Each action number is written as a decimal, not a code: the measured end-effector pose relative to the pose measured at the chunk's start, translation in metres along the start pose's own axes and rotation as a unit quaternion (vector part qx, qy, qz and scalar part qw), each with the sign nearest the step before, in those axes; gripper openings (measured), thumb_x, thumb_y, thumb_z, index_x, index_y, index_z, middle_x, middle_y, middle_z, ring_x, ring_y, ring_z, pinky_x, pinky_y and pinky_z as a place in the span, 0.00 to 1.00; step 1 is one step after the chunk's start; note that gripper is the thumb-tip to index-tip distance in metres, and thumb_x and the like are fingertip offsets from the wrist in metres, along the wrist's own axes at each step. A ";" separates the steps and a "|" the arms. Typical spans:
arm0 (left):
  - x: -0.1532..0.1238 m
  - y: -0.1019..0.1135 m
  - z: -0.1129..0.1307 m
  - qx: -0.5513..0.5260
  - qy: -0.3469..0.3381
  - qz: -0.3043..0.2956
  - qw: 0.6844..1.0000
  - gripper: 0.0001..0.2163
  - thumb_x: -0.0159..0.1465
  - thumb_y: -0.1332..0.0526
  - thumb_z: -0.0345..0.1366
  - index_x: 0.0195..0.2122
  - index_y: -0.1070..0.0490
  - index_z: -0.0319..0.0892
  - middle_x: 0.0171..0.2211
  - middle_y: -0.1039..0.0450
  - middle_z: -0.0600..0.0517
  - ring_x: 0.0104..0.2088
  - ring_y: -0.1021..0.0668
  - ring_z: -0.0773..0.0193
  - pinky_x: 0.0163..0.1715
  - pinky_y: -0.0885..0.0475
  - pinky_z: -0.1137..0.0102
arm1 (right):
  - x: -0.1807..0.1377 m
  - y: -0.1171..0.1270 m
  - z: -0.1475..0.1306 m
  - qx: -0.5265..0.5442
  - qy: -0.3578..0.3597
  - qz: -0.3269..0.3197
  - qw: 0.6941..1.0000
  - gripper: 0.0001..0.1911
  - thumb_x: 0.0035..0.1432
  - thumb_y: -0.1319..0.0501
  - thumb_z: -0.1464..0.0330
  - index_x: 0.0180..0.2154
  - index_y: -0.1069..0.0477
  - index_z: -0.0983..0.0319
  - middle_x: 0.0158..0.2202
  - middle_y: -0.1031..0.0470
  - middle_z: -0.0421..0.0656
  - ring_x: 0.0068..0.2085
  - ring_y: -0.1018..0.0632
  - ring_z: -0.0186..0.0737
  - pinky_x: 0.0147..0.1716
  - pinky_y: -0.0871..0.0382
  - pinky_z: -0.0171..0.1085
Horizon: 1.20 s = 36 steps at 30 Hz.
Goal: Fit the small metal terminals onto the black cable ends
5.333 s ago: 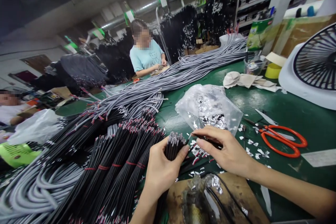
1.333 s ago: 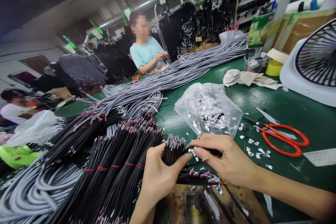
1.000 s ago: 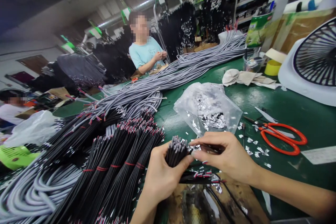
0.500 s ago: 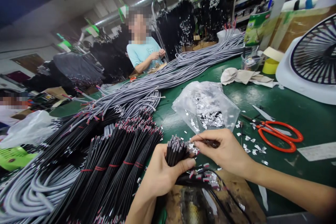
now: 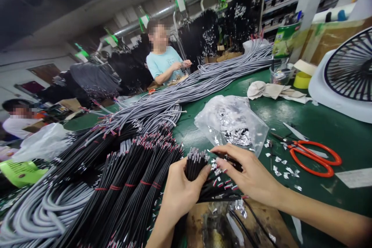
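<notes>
My left hand is wrapped round an upright bundle of black cables with pale, silvery tips, thumb across its front. Close by on the right is my right hand, its thumb and forefinger slightly apart beside the cable tips. Within its curled fingers lies a slim dark tool, mostly hidden, whose kind I cannot make out. Below both hands, loose black cables with red and white ends lie over a worn brown board. Small silver foil pieces are scattered by the right fingertips.
A clear plastic bag of foil pieces lies ahead, with orange-handled scissors to its right. Tied black cable bundles and long grey cables fill the left and back. A white fan stands at right; a co-worker sits opposite.
My right thumb and forefinger have parted from their pinch beside the cable tips. My left hand keeps its hold on the bundle. The whole view has shifted slightly.
</notes>
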State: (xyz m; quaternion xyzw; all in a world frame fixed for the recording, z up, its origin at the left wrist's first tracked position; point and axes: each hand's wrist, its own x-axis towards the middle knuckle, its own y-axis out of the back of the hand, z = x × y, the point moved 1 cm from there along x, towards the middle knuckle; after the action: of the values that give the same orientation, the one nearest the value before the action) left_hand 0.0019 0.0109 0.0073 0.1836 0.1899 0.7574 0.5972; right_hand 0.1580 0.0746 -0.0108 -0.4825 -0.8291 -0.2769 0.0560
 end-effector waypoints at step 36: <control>-0.003 0.000 0.008 -0.040 0.023 -0.011 0.999 0.08 0.51 0.34 0.36 0.29 0.24 0.35 0.26 0.23 0.49 0.27 0.25 0.61 0.26 0.30 0.72 | 0.000 0.002 -0.007 0.090 -0.007 0.005 0.996 0.08 0.52 0.40 0.71 0.33 0.22 0.64 0.21 0.27 0.40 0.22 0.32 0.31 0.20 0.40 0.31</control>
State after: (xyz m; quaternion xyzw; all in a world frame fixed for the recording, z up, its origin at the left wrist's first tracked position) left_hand 0.0068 0.0088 0.0138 0.1395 0.1752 0.7619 0.6078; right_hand 0.1586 0.0722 -0.0037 -0.4813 -0.8486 -0.1977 0.0952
